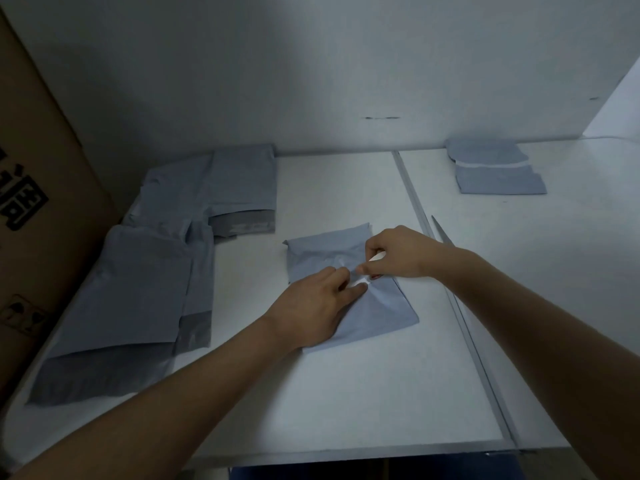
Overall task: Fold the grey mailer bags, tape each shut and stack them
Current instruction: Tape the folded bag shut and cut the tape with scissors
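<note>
Left hand (320, 299) pressing the folded mailer (349, 289) flat, right hand (398, 252) just beyond pinching tape (375, 259): let go early and the fold probably springs open.

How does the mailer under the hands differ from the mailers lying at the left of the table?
The mailer under the hands is folded small and held by both hands; the left mailers lie unfolded, long and untouched. It sits at the table's centre; they overlap beside the cardboard box. All are grey.
</note>
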Available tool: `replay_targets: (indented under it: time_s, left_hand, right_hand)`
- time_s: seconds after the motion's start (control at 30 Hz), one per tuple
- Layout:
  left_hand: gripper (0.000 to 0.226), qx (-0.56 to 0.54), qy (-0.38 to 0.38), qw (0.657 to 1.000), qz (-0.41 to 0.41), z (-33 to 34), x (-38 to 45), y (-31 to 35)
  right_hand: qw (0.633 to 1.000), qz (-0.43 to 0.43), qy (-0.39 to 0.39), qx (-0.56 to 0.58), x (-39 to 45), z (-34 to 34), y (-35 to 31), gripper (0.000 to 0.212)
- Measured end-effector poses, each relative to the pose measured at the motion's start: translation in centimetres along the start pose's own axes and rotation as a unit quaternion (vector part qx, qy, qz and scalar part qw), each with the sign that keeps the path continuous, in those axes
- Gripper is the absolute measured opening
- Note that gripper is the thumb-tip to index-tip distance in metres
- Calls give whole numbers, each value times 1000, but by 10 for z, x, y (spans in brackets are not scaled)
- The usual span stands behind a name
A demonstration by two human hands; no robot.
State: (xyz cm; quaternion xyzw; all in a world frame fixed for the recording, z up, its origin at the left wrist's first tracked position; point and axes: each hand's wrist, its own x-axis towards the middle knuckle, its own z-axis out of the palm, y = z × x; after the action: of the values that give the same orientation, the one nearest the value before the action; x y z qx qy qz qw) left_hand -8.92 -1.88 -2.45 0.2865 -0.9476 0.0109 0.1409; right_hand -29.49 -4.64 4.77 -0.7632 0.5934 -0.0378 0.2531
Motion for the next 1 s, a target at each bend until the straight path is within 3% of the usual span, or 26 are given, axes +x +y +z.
replay_targets:
  time_s: [0.2, 0.43, 1.0]
  left_hand:
    - [48, -61, -22, 997, -37, -2, 3, -2]
    - [47, -51, -18, 998, -27, -5, 4, -3]
    - [46, -70, -16, 997, -39, -4, 0, -2]
  right_hand:
    - [1000, 7, 13, 13, 2, 1, 3, 28]
    - [998, 14, 17, 54, 1, -2, 1, 27]
    - [998, 48, 22, -16, 1, -3, 2, 25]
